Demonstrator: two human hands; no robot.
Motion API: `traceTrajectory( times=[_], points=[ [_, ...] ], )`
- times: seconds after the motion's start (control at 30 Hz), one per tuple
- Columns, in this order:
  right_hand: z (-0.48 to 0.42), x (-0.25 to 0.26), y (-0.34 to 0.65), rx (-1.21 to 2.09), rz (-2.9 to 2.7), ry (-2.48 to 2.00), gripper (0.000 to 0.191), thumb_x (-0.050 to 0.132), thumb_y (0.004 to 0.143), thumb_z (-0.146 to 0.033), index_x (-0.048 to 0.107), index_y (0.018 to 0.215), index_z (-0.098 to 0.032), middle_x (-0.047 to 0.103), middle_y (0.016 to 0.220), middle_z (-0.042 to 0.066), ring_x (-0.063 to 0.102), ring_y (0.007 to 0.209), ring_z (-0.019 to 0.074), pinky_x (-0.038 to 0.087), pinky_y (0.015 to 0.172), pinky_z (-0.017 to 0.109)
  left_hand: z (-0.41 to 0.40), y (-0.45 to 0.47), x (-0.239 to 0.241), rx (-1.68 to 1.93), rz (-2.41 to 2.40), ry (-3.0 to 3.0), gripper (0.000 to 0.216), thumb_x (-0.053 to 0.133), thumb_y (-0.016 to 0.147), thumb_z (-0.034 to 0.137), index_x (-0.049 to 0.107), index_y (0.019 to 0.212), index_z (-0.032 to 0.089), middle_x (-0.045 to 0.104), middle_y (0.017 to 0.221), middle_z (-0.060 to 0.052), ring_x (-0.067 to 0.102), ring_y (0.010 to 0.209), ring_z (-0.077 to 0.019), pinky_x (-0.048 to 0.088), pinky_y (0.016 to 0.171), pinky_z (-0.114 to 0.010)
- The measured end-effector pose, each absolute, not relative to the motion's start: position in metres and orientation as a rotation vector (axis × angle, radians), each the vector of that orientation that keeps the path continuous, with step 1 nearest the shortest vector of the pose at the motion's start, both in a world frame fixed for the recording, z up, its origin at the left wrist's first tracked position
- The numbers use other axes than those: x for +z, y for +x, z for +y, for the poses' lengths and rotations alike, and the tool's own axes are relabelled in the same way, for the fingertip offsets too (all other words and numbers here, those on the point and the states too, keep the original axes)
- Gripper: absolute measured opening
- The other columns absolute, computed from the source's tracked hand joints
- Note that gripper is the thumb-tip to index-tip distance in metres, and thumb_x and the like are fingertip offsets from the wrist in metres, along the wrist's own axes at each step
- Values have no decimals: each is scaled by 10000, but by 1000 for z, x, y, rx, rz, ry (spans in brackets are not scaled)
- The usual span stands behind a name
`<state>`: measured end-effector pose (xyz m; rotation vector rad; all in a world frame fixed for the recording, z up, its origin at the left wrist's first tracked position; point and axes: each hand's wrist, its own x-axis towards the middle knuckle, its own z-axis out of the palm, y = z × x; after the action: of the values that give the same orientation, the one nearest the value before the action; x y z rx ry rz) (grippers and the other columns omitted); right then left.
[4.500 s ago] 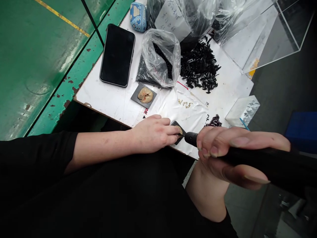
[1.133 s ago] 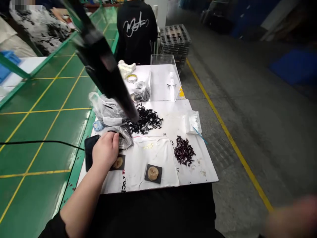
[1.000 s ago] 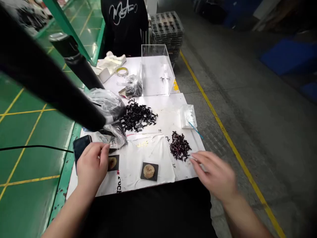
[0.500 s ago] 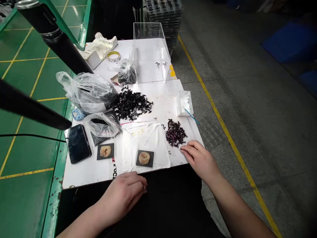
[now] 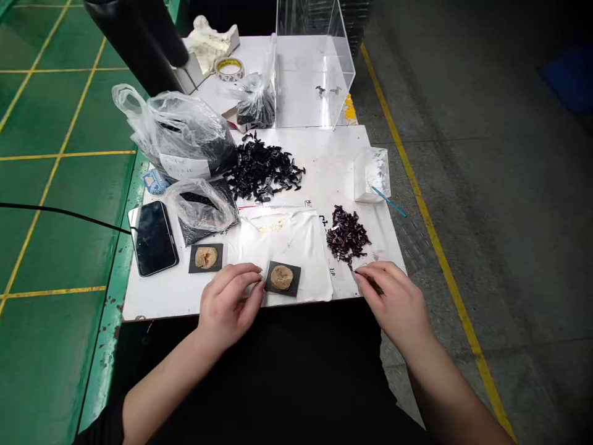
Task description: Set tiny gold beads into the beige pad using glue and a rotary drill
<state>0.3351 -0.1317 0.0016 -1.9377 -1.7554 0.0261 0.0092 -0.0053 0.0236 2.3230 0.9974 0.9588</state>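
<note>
My left hand (image 5: 229,303) rests at the near edge of the white table (image 5: 167,296), fingers loosely curved and apart, its tips just left of a black square pad with a tan lump (image 5: 282,278). It holds nothing that I can see. My right hand (image 5: 393,300) lies at the table's near right corner with fingers drawn together; their tips touch the surface just below a small pile of dark purple parts (image 5: 347,235). What they pinch, if anything, is hidden.
A second pad with a tan lump (image 5: 205,257), a phone (image 5: 152,238), two plastic bags of black parts (image 5: 201,207) (image 5: 180,133), a loose black parts pile (image 5: 264,170), a clear box (image 5: 319,62), a tape roll (image 5: 230,65) and a white packet (image 5: 373,176) lie on the table. A black tool (image 5: 139,37) hangs at top left.
The black tool left my right hand and now hangs at the upper left. My left hand moved from the table's edge up beside the near pad; my right hand stays by the purple pile.
</note>
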Motion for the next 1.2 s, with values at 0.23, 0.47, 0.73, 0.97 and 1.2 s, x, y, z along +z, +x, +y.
traceTrajectory(
  times=[0.23,0.47,0.73,0.97,1.2],
  points=[
    [-114,19,305,206,-1760,-1712,160,744,1055,-161,753,1192,-243,769,1108,47,779,992,176,665,961,314,-4,10,11,1049,992,2333,210,753,997,76,693,1139,219,790,1097,-65,745,917,-189,623,825,-333],
    [-63,30,245,412,-1938,-1579,134,655,1102,-178,775,1114,-235,786,1052,65,754,991,219,650,922,389,-9,7,1,1014,866,2519,268,777,997,130,691,1236,216,829,1154,-91,724,911,-215,607,810,-367],
    [-63,23,245,438,-2006,-1550,167,691,1087,-173,779,1220,-224,775,1111,66,743,1016,211,653,925,392,-6,5,-2,933,749,2546,231,778,1007,157,692,1219,187,806,1418,-96,709,990,-236,618,853,-409],
    [-67,23,246,453,-2009,-1532,216,705,1073,-160,802,1253,-231,763,1080,65,749,982,206,663,882,370,-1,8,5,733,712,2627,127,699,1079,220,699,1202,189,786,1470,-83,694,999,-237,611,848,-415],
    [-79,39,293,17,-1629,-1631,262,817,1005,-183,829,1255,-262,809,1115,48,764,999,200,626,930,357,-1,8,4,767,682,2614,115,717,1065,190,679,1174,202,804,1438,-50,686,1000,-235,596,837,-407]
  ],
)
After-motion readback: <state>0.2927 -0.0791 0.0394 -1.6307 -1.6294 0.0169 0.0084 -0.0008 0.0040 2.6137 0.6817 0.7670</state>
